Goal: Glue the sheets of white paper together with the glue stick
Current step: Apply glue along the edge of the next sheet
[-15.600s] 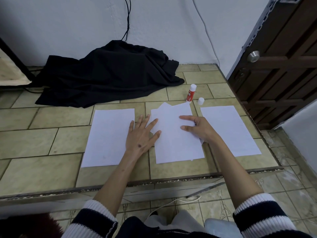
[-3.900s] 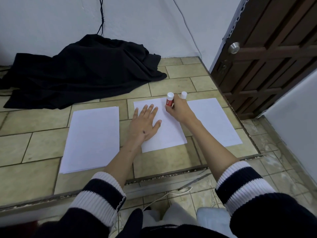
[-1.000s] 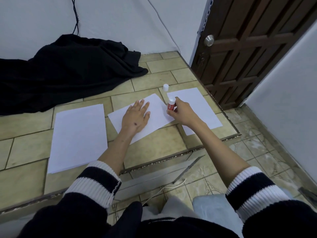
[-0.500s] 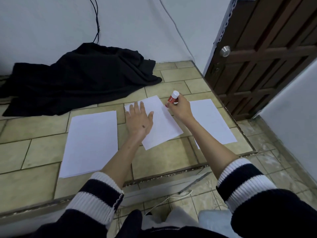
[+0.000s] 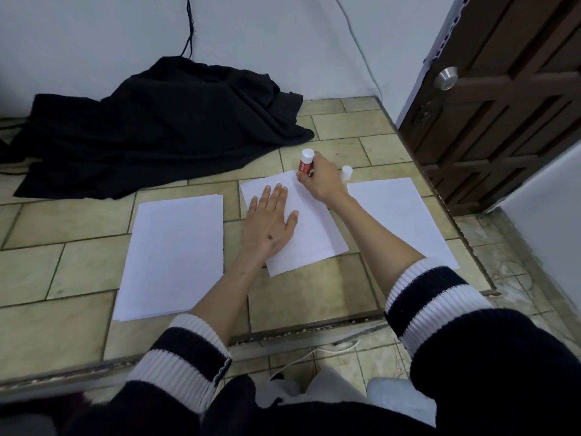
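Note:
Three lots of white paper lie on the tiled platform (image 5: 78, 269). On the middle sheet (image 5: 309, 234), which sits askew, my left hand (image 5: 268, 223) rests flat with straight fingers. My right hand (image 5: 320, 180) grips the red glue stick (image 5: 305, 162) at that sheet's far right corner, white end up; I cannot see whether its lower end touches the paper. The stick's white cap (image 5: 346, 172) stands on the tiles just right of my right hand. A stack of paper (image 5: 176, 253) lies to the left and a single sheet (image 5: 405, 218) to the right.
A crumpled black cloth (image 5: 157, 127) covers the far left of the platform against the white wall. A dark wooden door (image 5: 509, 99) stands at the right. The platform's front edge drops to a lower tiled floor (image 5: 518, 278), where a white cable (image 5: 311, 352) runs.
Over the last second my right hand carried the glue stick from the sheet's right edge up to its far corner. My left hand stayed flat on the sheet. The cap has not moved.

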